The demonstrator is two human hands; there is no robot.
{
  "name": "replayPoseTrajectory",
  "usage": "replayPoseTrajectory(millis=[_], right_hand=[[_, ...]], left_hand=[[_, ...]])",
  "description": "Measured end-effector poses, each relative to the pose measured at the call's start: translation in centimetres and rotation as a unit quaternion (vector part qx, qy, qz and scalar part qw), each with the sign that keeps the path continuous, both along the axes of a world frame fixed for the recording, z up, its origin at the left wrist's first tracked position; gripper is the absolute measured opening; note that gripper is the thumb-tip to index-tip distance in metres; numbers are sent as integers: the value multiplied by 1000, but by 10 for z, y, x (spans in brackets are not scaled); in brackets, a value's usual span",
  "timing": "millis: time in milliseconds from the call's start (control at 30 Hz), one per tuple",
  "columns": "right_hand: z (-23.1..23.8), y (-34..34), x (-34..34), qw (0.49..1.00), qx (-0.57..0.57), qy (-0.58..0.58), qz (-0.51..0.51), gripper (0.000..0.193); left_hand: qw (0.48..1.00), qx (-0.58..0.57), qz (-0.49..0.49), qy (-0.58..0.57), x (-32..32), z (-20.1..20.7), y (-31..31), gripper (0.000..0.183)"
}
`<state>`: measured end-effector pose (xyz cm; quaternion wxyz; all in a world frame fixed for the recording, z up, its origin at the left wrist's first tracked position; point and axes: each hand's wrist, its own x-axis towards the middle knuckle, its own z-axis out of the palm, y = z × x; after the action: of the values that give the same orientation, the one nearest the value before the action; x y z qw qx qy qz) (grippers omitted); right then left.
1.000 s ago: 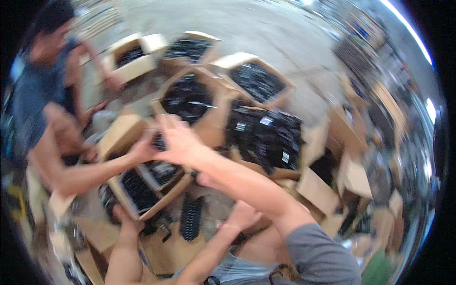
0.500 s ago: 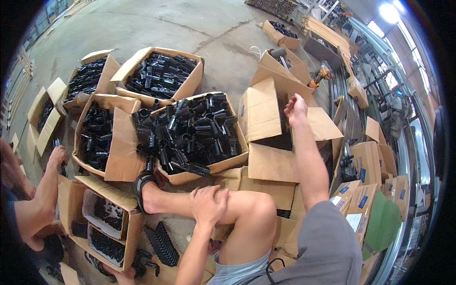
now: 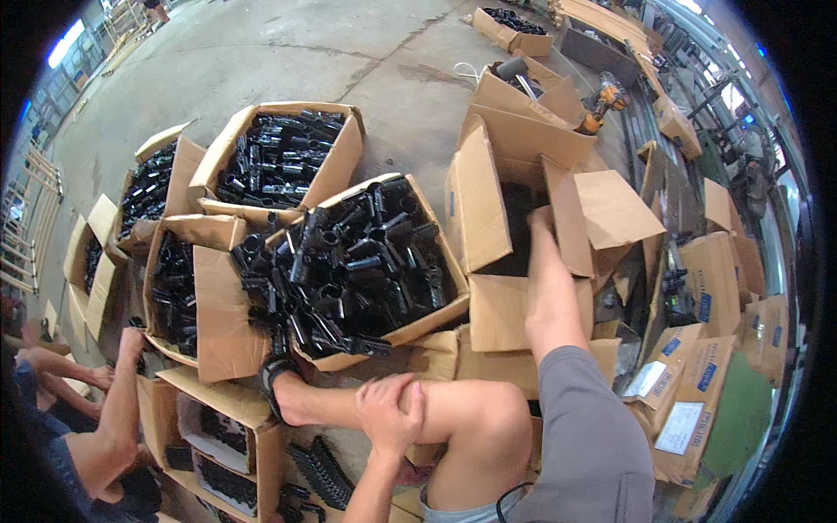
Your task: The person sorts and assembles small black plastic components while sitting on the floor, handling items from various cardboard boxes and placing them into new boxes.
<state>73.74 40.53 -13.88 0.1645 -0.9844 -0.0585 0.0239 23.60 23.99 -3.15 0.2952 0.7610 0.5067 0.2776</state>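
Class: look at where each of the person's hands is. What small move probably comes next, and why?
Probably the right hand lifts back out with a black part: it reaches down into the open cardboard box, fingers hidden inside. The left hand rests idle on the raised leg.

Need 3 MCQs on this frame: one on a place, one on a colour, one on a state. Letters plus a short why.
1. Where does the right hand reach?
A. into the open tall carton
B. onto the floor
C. onto the knee

2. What colour are the parts in the big carton?
A. white
B. black
C. red

3. What is the left hand doing?
A. lifting a carton
B. holding a drill
C. resting on the bent leg

Answers:
1 A, the forearm runs up into the carton's opening.
2 B, the heaped parts are all black.
3 C, the fingers lie flat on the bare leg and hold nothing.
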Motion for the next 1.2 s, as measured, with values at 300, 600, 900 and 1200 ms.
replayPoseTrajectory(millis=[300, 600, 900, 1200], right_hand=[[-48, -21, 88, 980, -86, -29, 178, 35], [10, 7, 7, 965, -92, 67, 235, 98], [7, 1, 25, 967, -76, 58, 236, 98], [5, 0, 52, 948, -133, 91, 276, 101]], left_hand=[[1000, -3, -14, -13, 3, -8, 1, 22], [1000, -4, -11, 13, 2, -3, 1, 22], [1000, 9, -10, -5, -1, -6, 1, 21], [1000, 11, -5, -13, 0, -6, 0, 21]])
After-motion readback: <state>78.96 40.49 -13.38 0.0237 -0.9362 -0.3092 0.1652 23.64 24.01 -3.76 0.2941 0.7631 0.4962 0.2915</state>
